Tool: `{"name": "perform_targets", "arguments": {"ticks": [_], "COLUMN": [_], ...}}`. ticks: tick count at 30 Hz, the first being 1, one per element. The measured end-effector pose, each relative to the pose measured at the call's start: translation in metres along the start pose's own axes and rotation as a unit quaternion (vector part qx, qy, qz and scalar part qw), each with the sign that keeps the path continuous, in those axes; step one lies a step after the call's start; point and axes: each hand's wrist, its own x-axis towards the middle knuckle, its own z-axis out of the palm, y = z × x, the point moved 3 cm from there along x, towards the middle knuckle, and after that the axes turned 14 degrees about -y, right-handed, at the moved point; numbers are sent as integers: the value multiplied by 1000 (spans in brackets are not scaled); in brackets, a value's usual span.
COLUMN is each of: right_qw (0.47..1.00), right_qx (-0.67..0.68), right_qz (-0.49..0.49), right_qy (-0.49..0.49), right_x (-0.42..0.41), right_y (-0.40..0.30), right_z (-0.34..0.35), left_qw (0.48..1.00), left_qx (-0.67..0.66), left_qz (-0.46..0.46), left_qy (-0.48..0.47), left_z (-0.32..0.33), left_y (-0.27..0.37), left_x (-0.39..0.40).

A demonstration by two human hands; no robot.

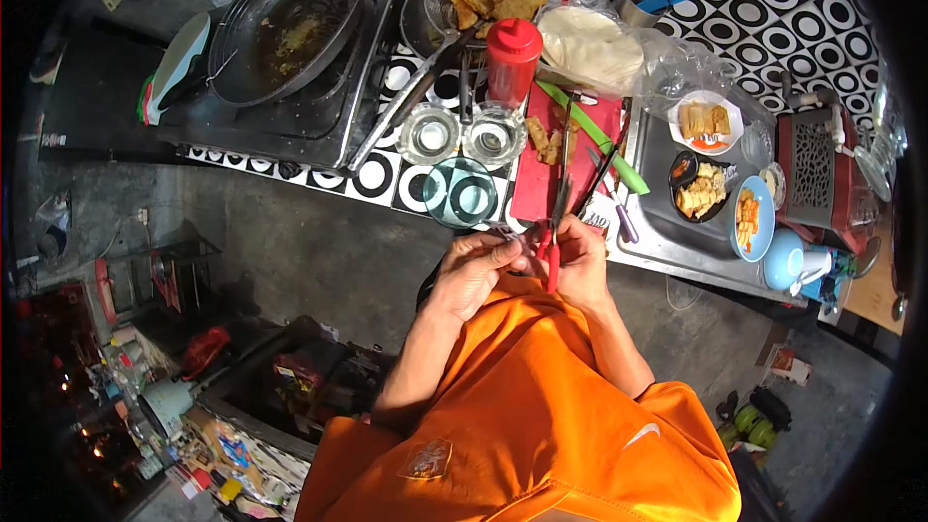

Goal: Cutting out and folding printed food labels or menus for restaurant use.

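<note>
My right hand [582, 264] grips a pair of scissors [554, 254] by its red handles, with the long blades pointing away over the red cutting board [533, 188]. Close beside it, my left hand [471, 268] pinches a small piece of clear plastic [507, 232] between thumb and fingers; its exact form is hard to make out. Pieces of fried food [540, 141] lie on the board. A green-handled tool [609, 148] crosses the board, and a purple-handled knife [625, 221] lies at its right edge.
A wok [341, 51] sits on the stove [319, 130] at left. Glass ashtrays [428, 134], a glass bowl [459, 192], a red squeeze bottle [513, 61] and a strainer [435, 7] of fried pieces stand ahead. At right, a metal tray [652, 232] holds filled dishes.
</note>
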Motion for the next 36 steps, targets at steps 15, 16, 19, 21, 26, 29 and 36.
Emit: {"name": "perform_targets", "arguments": {"ticks": [15,16,19,21,26,29,36], "right_qw": [944,949,957,967,975,982,962], "right_qx": [132,125,102,102,106,52,-220], "right_qz": [104,97,105,73,73,51,69], "right_qy": [286,274,251,221,182,174,149], "right_x": [-12,-13,-15,-10,18,38,51], "right_y": [27,28,36,44,66,79,120], "right_z": [13,15,14,15,9,4,-6], "left_qw": [977,973,959,949,886,859,758], "left_qx": [206,220,270,302,450,495,635], "left_qz": [13,14,-53,-44,104,112,124], "left_qy": [57,61,72,82,52,70,80], "left_z": [-63,-65,-72,-75,-102,-105,-133], "left_y": [48,49,57,60,74,85,77], "left_x": [-9,-10,-16,-16,-4,7,25]}}
